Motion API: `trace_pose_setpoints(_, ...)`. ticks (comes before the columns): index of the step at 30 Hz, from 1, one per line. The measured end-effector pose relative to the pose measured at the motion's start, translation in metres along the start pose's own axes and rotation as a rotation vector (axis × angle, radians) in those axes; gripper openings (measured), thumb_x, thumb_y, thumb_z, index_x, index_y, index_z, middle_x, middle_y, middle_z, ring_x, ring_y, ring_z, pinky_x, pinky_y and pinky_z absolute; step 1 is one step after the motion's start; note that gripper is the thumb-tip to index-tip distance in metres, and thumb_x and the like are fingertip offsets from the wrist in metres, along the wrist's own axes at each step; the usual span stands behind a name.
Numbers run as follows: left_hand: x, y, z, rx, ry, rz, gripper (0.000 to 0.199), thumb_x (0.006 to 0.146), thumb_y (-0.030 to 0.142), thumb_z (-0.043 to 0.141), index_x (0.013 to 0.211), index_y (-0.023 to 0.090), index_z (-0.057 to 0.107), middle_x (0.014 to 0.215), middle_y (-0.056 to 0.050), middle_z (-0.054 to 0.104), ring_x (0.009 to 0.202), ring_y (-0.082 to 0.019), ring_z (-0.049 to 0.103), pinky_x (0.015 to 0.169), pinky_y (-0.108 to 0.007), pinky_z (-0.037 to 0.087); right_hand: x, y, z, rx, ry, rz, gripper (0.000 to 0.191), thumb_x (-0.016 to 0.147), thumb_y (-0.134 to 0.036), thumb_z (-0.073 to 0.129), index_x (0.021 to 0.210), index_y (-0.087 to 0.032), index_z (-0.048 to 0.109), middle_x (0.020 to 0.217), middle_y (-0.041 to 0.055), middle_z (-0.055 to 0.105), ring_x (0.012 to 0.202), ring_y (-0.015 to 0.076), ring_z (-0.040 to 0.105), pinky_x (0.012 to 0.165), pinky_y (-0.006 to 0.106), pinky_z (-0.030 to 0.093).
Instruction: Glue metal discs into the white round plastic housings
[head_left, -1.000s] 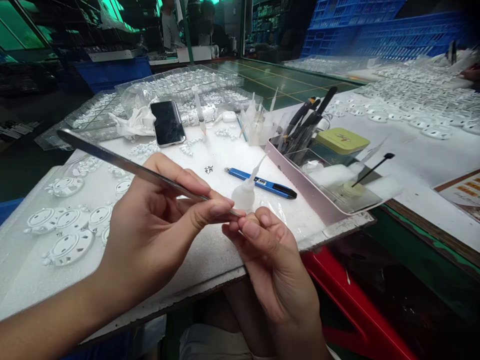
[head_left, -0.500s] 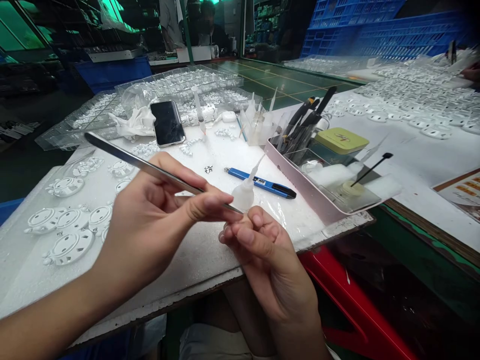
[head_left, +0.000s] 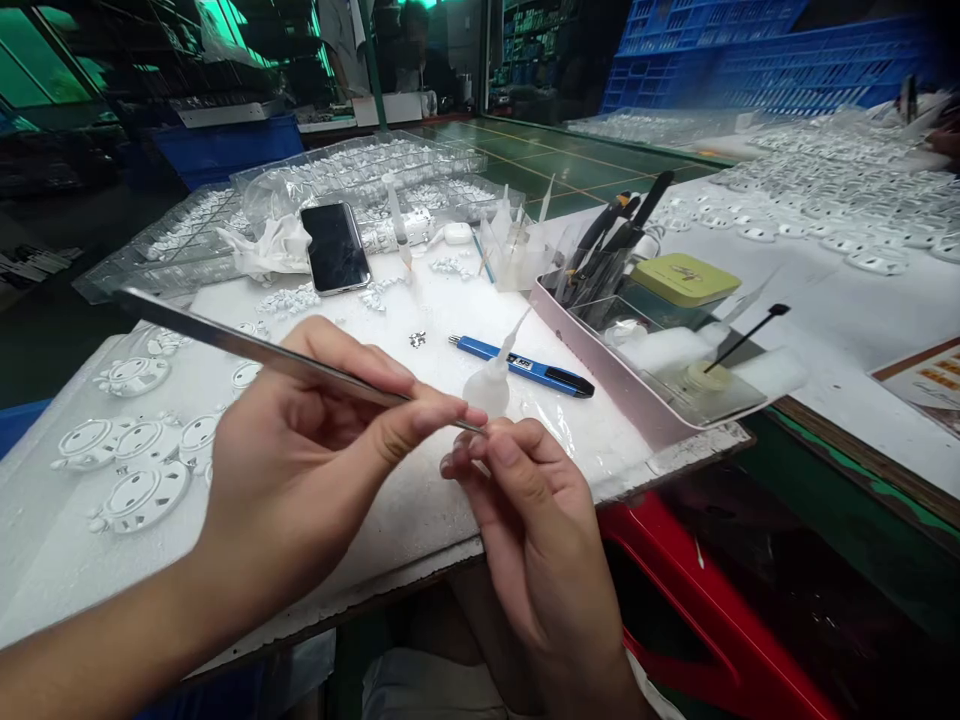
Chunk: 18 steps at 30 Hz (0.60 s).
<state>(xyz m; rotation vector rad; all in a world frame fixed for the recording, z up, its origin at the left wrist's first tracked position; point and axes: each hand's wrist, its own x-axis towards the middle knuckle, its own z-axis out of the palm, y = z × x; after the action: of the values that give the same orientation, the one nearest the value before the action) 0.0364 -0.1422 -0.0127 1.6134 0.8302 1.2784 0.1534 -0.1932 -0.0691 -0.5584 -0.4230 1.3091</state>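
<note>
Pinched in my left hand (head_left: pixel 300 450) is a pair of long metal tweezers (head_left: pixel 262 350), its broad end up to the left and its fine tip at my right fingertips. My right hand (head_left: pixel 540 540) is closed, thumb against forefinger, right at that tip. Whatever sits between those fingers is too small and covered to make out. Just behind the fingertips stands a translucent squeeze bottle (head_left: pixel 487 388) with a thin nozzle. A blue pen-like tool (head_left: pixel 525 368) lies past it, near a few tiny dark pieces (head_left: pixel 417 340).
White round parts (head_left: pixel 142 495) lie at the left of the white board. A phone (head_left: pixel 335 248), crumpled tissue (head_left: pixel 266 248) and clear trays of small white parts (head_left: pixel 360 160) are farther back. At right stands a pink box (head_left: pixel 600 365) of tools, with a yellow-green tin (head_left: pixel 686 278).
The tweezers' broad end has swung left and slightly down as my left hand shifted a little left. My right hand has turned slightly, its fingers still pinched at the tip.
</note>
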Motion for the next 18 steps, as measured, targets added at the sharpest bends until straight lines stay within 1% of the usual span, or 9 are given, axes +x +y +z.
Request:
trace_pose_setpoints(2, 0.0011, 0.0001, -0.0011, -0.004, 0.029, 0.019, 0.022, 0.078, 0.019, 0.077, 0.082, 0.024, 0.057, 0.074, 0.004, 0.073, 0.074, -0.019, 0.075, 0.066, -0.025, 0.065, 0.0001, -0.0015, -0.0001, 0.036, -0.002, 0.039, 0.009, 0.084, -0.026, 0.072, 0.078, -0.019, 0.069, 0.077, -0.0021, 0.068, 0.076, 0.0073, 0.063, 0.078, 0.019, 0.052)
trace_pose_setpoints(5, 0.0024, -0.001, -0.0023, 0.005, 0.011, 0.02, 0.021, 0.078, 0.018, 0.077, 0.083, 0.024, 0.057, 0.075, 0.003, 0.074, 0.076, -0.02, 0.075, 0.066, -0.025, 0.065, 0.0004, -0.0036, -0.0001, 0.058, -0.008, 0.071, 0.011, 0.084, -0.027, 0.072, 0.078, -0.018, 0.07, 0.076, -0.0017, 0.067, 0.076, 0.0071, 0.063, 0.078, 0.018, 0.052)
trace_pose_setpoints(8, 0.0008, -0.0021, -0.0004, -0.011, -0.008, -0.012, 0.02, 0.079, 0.019, 0.077, 0.081, 0.024, 0.057, 0.076, 0.002, 0.075, 0.076, -0.02, 0.075, 0.068, -0.028, 0.066, 0.0008, -0.0044, 0.0, 0.084, -0.015, 0.077, 0.011, 0.084, -0.026, 0.072, 0.077, -0.018, 0.071, 0.075, -0.0025, 0.067, 0.075, 0.0057, 0.062, 0.079, 0.016, 0.051)
trace_pose_setpoints(10, -0.0011, -0.0028, 0.0018, -0.017, -0.012, -0.009, 0.02, 0.078, 0.019, 0.077, 0.08, 0.025, 0.058, 0.075, 0.003, 0.074, 0.076, -0.019, 0.075, 0.067, -0.026, 0.066, 0.0012, -0.004, 0.0003, 0.093, -0.018, 0.08, 0.01, 0.085, -0.025, 0.071, 0.078, -0.018, 0.071, 0.075, -0.0026, 0.067, 0.075, 0.0054, 0.062, 0.08, 0.016, 0.05)
trace_pose_setpoints(13, -0.0032, -0.0035, 0.0037, -0.022, 0.003, 0.034, 0.022, 0.078, 0.016, 0.077, 0.081, 0.025, 0.058, 0.075, 0.005, 0.073, 0.075, -0.016, 0.074, 0.066, -0.022, 0.064, 0.0017, -0.0029, 0.0011, 0.095, -0.02, 0.077, 0.008, 0.085, -0.025, 0.071, 0.079, -0.019, 0.072, 0.075, -0.0027, 0.067, 0.075, 0.0052, 0.062, 0.08, 0.016, 0.05)
trace_pose_setpoints(15, -0.0039, -0.0036, 0.0035, -0.018, 0.011, 0.055, 0.024, 0.077, 0.016, 0.078, 0.082, 0.026, 0.057, 0.076, 0.005, 0.072, 0.076, -0.015, 0.074, 0.067, -0.022, 0.064, 0.0017, -0.0025, 0.0017, 0.097, -0.017, 0.077, 0.007, 0.083, -0.025, 0.072, 0.079, -0.02, 0.073, 0.075, -0.0027, 0.067, 0.075, 0.0055, 0.061, 0.08, 0.016, 0.049)
trace_pose_setpoints(18, -0.0043, -0.0035, 0.0027, 0.0, 0.005, 0.049, 0.025, 0.076, 0.017, 0.079, 0.083, 0.026, 0.057, 0.079, 0.005, 0.07, 0.078, -0.015, 0.074, 0.069, -0.024, 0.064, 0.0013, -0.0026, 0.0023, 0.081, 0.012, 0.078, 0.006, 0.081, -0.027, 0.074, 0.079, -0.022, 0.074, 0.076, -0.002, 0.067, 0.076, 0.0068, 0.061, 0.082, 0.017, 0.049)
